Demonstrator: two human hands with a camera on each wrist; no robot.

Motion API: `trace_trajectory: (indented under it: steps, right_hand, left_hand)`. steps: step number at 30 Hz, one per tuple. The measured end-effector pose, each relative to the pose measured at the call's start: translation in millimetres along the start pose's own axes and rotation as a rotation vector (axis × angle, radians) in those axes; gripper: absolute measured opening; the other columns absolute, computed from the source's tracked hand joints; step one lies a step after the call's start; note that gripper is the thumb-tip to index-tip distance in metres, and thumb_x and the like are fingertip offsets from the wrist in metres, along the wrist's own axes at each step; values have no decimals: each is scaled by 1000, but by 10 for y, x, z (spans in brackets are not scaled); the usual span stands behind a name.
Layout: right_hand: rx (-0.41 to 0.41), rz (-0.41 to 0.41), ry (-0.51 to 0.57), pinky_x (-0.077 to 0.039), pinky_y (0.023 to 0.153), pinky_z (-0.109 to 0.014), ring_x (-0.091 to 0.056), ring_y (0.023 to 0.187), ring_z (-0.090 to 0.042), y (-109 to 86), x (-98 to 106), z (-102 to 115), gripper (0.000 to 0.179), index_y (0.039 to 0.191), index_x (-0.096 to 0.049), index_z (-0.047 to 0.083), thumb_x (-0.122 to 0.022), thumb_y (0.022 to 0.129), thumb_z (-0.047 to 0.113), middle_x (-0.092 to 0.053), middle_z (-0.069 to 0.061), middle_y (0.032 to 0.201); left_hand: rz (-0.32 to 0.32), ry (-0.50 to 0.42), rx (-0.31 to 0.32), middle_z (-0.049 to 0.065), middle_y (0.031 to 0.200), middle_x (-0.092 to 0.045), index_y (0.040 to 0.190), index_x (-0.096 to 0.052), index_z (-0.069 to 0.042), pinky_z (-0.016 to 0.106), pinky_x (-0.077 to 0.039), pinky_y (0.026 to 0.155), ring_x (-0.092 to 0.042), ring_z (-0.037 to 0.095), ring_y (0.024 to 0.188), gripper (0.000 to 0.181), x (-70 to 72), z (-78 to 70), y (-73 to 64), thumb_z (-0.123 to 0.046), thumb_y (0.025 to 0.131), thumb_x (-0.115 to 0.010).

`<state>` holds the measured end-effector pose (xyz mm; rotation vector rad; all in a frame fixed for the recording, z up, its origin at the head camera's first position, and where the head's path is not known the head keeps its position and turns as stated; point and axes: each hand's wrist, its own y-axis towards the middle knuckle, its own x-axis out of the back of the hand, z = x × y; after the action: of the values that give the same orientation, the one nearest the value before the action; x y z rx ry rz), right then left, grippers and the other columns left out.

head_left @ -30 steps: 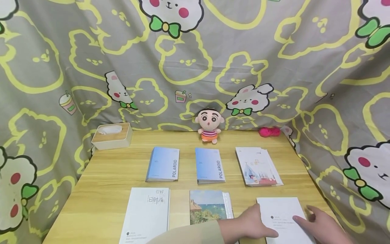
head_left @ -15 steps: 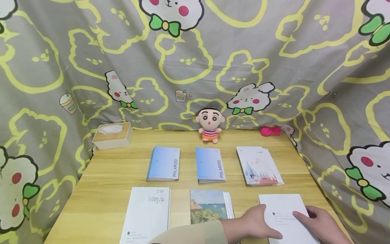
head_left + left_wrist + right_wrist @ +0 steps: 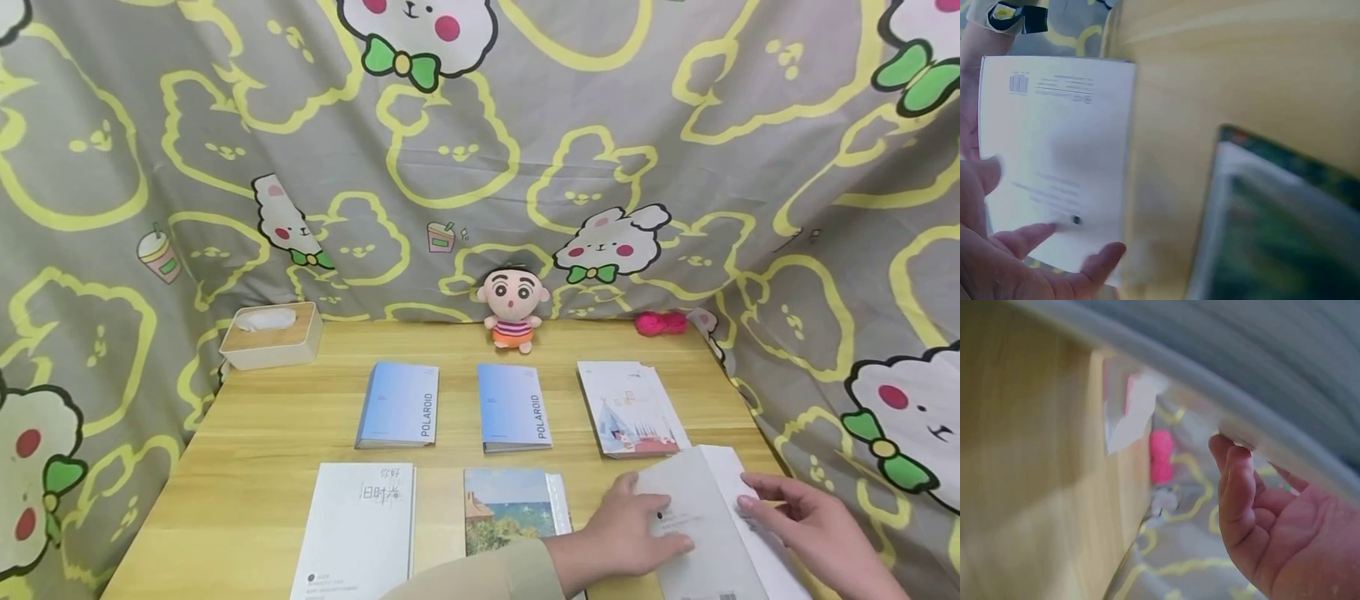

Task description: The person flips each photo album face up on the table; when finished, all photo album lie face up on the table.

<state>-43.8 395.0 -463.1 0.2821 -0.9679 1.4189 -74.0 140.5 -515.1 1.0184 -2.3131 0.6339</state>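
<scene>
A white book (image 3: 690, 533) with small print and a barcode is raised and tilted at the front right of the table. My left hand (image 3: 630, 525) holds its left side, with thumb and a finger over the greyish face and another finger at the edge. On the right, my right hand (image 3: 813, 521) pinches a brighter white panel (image 3: 750, 521); I cannot tell whether it belongs to the same book. The left wrist view shows the printed face (image 3: 1054, 150) beneath the left fingers (image 3: 1029, 237). In the right wrist view, curled fingers (image 3: 1241, 487) meet the book's underside.
A painting-covered album (image 3: 510, 512) and a white album (image 3: 356, 525) lie to the left. Behind are blue albums (image 3: 401, 404) (image 3: 513, 408) and an illustrated one (image 3: 630, 408). A tissue box (image 3: 300, 342), doll (image 3: 513, 308) and pink bundle (image 3: 662, 323) stand along the back.
The book has been lifted and tilted, its top edge now farther from me. The brighter white panel has come into view on its right, and my right hand has moved up along that side.
</scene>
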Motion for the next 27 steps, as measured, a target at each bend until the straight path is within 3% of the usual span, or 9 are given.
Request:
trace_trajectory:
  steps: [2, 6, 13, 16, 21, 24, 27]
  right_hand:
    - [51, -23, -23, -53, 64, -28, -62, 81, -17, -30, -18, 63, 82, 149, -50, -12, -74, 99, 48, -70, -14, 116]
    - [73, -24, -24, -55, 62, -28, -66, 79, -16, -57, -60, 126, 83, 149, -46, -15, -79, 97, 41, -70, -14, 114]
    - [62, -1, 2, -57, 63, -29, -70, 78, -15, -84, -86, 166, 77, 145, -54, -14, -80, 96, 40, -77, -11, 108]
    - [80, 14, 11, -58, 64, -29, -72, 78, -15, -109, -94, 193, 75, 145, -54, -14, -81, 96, 36, -79, -11, 105]
    - [170, 55, 55, -61, 67, -29, -75, 81, -13, -150, -128, 217, 67, 146, -52, -15, -79, 98, 23, -71, -27, 127]
    - [219, 99, 130, -64, 68, -32, -75, 83, -13, -153, -150, 200, 62, 146, -48, -19, -74, 102, 16, -63, -35, 135]
    - [221, 219, 251, -66, 71, -39, -76, 88, -18, -95, -125, 104, 61, 148, -40, -23, -64, 108, 16, -64, -33, 135]
  left_hand:
    - [-25, -33, -23, -1, 149, -57, 146, -65, -20, 25, -46, 107, -50, 11, 138, 59, 13, -37, 0, -56, 99, -66]
    - [-1, -104, -40, -3, 151, -53, 156, -53, -21, 24, -47, 107, -53, 8, 132, 69, 24, -125, -47, -58, 99, -65]
    - [-30, -62, -137, -5, 160, -46, 169, -26, -31, 27, -49, 105, -49, 10, 138, 90, 34, -181, -119, -61, 96, -69]
    - [-40, -113, -100, -3, 159, -46, 169, -19, -36, 27, -52, 98, -53, 10, 131, 97, 34, -208, -126, -61, 93, -73]
    - [-55, -169, 17, 2, 164, -41, 166, -7, -51, 34, -55, 96, -55, 19, 134, 110, 18, -264, -148, -67, 84, -80]
    - [-80, -180, 25, 4, 164, -40, 164, -6, -54, 35, -55, 97, -53, 22, 136, 114, 16, -277, -166, -67, 82, -83]
    - [-108, -185, 14, 6, 164, -39, 165, -8, -54, 34, -55, 98, -52, 23, 137, 115, 7, -278, -176, -65, 80, -85]
